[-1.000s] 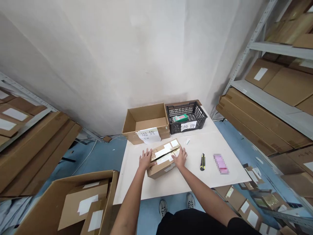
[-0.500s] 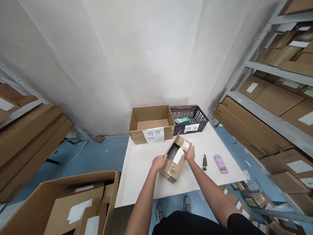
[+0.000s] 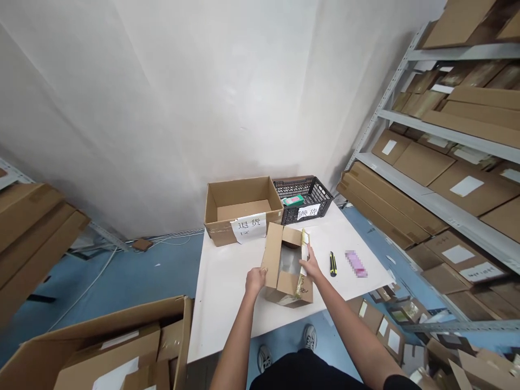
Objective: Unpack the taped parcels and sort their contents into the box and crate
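A small cardboard box (image 3: 280, 296) rests on the white table (image 3: 219, 298) with its top flaps spread apart. Something greyish and clear, perhaps plastic wrapping, shows inside; its kind is hard to make out. My left hand (image 3: 255, 280) grips the left flap, thumb over its edge. On the other side, my right hand (image 3: 310, 264) holds the taped right flap, which stands up and bears a white label. To the right of the box lies a yellow and black utility knife (image 3: 333, 264). Farther right is a pink, pixelated item (image 3: 356, 264).
Behind the small box stand an open carton (image 3: 219, 236) with a paper sign and a black plastic crate (image 3: 290, 218) holding a green box (image 3: 293, 200). A large carton (image 3: 187, 319) full of parcels is at the lower left. Loaded shelves (image 3: 410, 176) line the right.
The box's flaps have been pulled wide apart, showing more of its inside. Both hands have stayed on the flaps. My view has turned slightly right.
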### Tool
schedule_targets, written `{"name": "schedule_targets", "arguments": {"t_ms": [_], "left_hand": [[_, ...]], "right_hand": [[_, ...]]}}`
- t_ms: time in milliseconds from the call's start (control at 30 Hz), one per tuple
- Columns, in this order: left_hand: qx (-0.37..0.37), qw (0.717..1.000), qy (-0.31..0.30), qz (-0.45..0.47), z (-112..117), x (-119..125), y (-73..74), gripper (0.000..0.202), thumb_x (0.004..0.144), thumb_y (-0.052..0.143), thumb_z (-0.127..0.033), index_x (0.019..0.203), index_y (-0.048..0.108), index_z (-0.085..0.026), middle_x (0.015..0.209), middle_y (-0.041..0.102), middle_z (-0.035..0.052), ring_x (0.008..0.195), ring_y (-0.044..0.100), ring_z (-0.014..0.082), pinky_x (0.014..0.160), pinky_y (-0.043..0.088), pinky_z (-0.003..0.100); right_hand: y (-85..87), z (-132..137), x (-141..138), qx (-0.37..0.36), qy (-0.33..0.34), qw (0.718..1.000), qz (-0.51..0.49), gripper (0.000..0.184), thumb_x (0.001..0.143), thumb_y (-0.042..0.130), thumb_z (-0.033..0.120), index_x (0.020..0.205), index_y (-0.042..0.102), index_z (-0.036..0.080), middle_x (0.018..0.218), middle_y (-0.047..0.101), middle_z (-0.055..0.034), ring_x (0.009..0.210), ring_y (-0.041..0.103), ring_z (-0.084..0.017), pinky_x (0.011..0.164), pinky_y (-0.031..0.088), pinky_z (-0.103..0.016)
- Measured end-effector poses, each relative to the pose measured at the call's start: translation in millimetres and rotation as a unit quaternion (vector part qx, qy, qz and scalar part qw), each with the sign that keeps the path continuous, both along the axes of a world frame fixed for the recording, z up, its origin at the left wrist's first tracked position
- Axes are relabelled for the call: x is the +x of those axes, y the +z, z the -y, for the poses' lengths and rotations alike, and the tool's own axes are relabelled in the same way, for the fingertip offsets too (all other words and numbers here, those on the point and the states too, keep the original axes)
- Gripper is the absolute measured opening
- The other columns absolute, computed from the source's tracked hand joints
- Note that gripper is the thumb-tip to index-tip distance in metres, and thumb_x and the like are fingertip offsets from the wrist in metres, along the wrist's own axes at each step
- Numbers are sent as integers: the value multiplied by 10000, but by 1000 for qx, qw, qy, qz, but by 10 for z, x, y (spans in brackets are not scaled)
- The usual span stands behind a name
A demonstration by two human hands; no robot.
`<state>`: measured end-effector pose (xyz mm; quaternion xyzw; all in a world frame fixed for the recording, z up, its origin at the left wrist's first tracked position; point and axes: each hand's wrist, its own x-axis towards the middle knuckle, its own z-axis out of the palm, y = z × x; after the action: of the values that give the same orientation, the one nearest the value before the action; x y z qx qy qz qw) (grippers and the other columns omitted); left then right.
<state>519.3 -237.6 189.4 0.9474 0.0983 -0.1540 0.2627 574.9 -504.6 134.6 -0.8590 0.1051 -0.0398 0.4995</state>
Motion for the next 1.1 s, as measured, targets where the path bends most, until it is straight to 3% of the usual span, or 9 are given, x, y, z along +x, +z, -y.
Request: {"name": "schedule_targets", "arguments": {"t_ms": [200, 367, 467, 533, 633, 767, 900, 1000, 1100], "left_hand": [[22, 999, 22, -10, -49, 15, -86, 442, 1026, 395, -389, 1030, 775, -164, 1107, 782, 184, 1067, 727, 283, 809, 485, 317], [28, 999, 27, -17, -251, 23, -104, 420, 1010, 427, -407, 1212, 718, -182, 1173, 764, 166, 1123, 703, 284, 890, 505, 342], [51, 996, 8, 72, -97, -3, -103, 545, 947, 509, -265, 1491, 513, -220, 1445, 627, 140, 1324, 585, 267, 1047, 466, 368], [58, 985, -76, 140, 121, -11, -98, 654, 877, 557, -174, 1523, 481, -245, 1591, 484, 108, 1482, 415, 268, 1181, 368, 401], [37, 970, -207, 125, 455, -3, -61, 511, 895, 551, -233, 1402, 618, -235, 1596, 483, 95, 1570, 237, 313, 1273, 209, 512], [-50, 977, -203, 48, 529, 23, 64, 522, 1004, 368, -522, 1171, 750, -208, 1498, 595, 103, 1578, 197, 357, 1260, 174, 614], [-200, 929, -303, -67, 172, 2, 156, 587, 973, 382, -650, 921, 821, -266, 1357, 709, 36, 1543, 326, 276, 1290, 196, 440], [-156, 921, -341, -110, 7, -125, 102, 425, 756, 744, -620, 1014, 820, -291, 1464, 633, 50, 1576, 238, 323, 1298, 128, 497], [-72, 949, -306, -20, 82, -359, -58, 647, 592, 918, -434, 1199, 755, -278, 1650, 400, 98, 1592, 149, 374, 1273, 120, 602]], "right_hand": [[297, 221, -134, 136, 14, 990, -31, 837, 625, 566, 266, 1461, 533, 240, 1226, 713, -71, 1082, 666, -281, 863, 557, -347], [406, 267, -174, 257, -2, 962, -98, 674, 656, 524, 322, 1315, 583, 197, 974, 743, -69, 803, 687, -250, 708, 560, -332], [385, 240, -153, 294, -10, 953, -75, 736, 668, 539, 332, 1397, 507, 233, 1034, 747, -48, 808, 696, -236, 710, 563, -328], [356, 287, -128, 293, -24, 953, -67, 819, 671, 582, 326, 1472, 439, 235, 1082, 745, -56, 845, 708, -242, 748, 569, -341], [301, 479, -116, 207, -42, 976, -54, 904, 693, 657, 335, 1544, 380, 214, 1211, 707, -99, 981, 707, -269, 869, 567, -388], [248, 706, -184, -79, -11, 997, 4, 789, 789, 664, 314, 1542, 442, 232, 1500, 527, -133, 1362, 518, -326, 1122, 431, -497], [263, 596, -237, -284, 151, 945, 67, 406, 888, 545, 151, 1251, 716, 214, 1594, 455, -119, 1549, 262, -324, 1242, 244, -543], [290, 356, -222, -332, 324, 885, 42, 366, 888, 490, 65, 1108, 763, 170, 1470, 595, -138, 1503, 368, -293, 1237, 279, -506], [309, 133, -189, -371, 399, 839, -1, 353, 877, 488, 28, 1045, 775, 148, 1292, 703, -151, 1440, 456, -287, 1230, 297, -455]]}}
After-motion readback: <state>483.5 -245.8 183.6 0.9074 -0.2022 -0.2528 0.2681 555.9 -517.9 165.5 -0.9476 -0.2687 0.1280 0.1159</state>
